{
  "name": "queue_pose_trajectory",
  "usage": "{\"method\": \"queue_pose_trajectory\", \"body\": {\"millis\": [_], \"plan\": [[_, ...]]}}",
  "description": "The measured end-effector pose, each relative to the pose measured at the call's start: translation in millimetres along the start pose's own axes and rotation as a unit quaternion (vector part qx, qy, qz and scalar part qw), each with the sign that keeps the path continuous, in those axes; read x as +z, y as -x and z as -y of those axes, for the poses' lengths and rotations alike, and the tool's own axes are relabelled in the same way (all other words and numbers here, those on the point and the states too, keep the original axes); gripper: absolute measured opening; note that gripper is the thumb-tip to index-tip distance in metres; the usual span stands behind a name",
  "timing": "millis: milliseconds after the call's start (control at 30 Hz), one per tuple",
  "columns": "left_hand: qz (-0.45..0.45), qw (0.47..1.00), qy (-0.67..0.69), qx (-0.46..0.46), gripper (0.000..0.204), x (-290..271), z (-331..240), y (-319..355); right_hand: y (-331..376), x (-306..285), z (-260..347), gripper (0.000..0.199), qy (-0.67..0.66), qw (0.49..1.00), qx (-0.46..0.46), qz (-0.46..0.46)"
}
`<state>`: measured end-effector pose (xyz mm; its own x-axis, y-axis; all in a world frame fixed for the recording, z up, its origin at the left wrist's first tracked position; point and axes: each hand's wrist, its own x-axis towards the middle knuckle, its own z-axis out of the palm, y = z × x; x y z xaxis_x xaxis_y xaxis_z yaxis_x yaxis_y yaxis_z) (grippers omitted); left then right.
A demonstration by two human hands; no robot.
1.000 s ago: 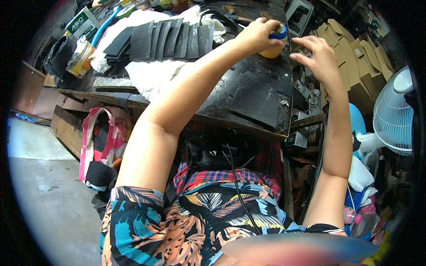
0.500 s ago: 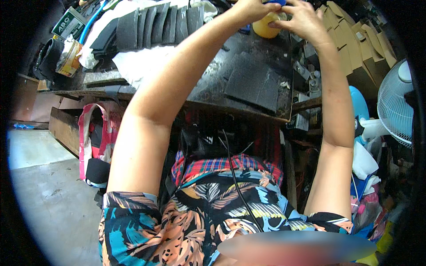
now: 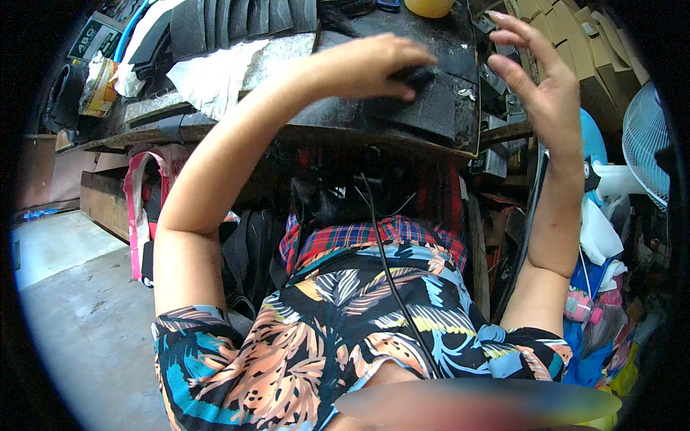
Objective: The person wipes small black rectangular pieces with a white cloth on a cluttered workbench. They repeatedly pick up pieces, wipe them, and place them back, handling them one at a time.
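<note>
My left hand hovers over or rests on the black flat sheets near the table's front right; contact is hard to tell. Its fingers curve loosely, with the thumb apart, and a dark patch shows between them. Raised beyond the table's right edge, my right hand has its fingers spread and holds nothing. A yellow tub stands at the far side of the table, cut off by the frame's top. To the left lies a row of overlapping black curved pieces on a pale board, beside white cloth or paper.
Flattened brown cartons stack up at the right, behind a white fan. Metal parts and bags crowd that side. A pink-edged bag hangs below the table at left. A black cable runs down my front.
Both hands have let go of the yellow tub and its blue top. My left hand has come nearer, down to the black sheets; my right hand has drawn back to the right.
</note>
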<state>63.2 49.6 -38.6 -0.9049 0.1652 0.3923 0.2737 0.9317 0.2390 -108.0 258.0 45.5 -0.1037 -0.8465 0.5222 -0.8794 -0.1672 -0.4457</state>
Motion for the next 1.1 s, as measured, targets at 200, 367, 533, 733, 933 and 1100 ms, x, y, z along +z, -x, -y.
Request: {"method": "queue_pose_trajectory", "body": {"millis": [200, 367, 533, 733, 933, 1100], "plan": [[-0.022, 0.968, -0.024, -0.249, 0.059, -6, -27, 19, 23, 22, -4, 0.052, -0.048, 0.998, 0.048, -0.002], [-0.062, 0.926, -0.101, -0.359, 0.056, -10, -45, 32, 22, 49, -19, 0.041, -0.207, 0.974, 0.087, 0.008], [-0.058, 0.936, -0.193, -0.287, 0.043, -9, -52, 37, 29, 87, -37, 0.045, -0.141, 0.986, 0.067, 0.061], [-0.009, 0.937, -0.151, -0.316, 0.037, -11, -46, 36, 31, 109, -33, 0.047, 0.008, 0.992, 0.067, 0.103], [-0.013, 0.942, -0.130, -0.309, 0.038, -13, -46, 42, 37, 113, -19, 0.050, 0.056, 0.991, 0.058, 0.109], [-0.032, 0.943, -0.193, -0.270, 0.040, -13, -46, 41, 29, 112, -28, 0.051, 0.020, 0.993, 0.067, 0.097]]}}
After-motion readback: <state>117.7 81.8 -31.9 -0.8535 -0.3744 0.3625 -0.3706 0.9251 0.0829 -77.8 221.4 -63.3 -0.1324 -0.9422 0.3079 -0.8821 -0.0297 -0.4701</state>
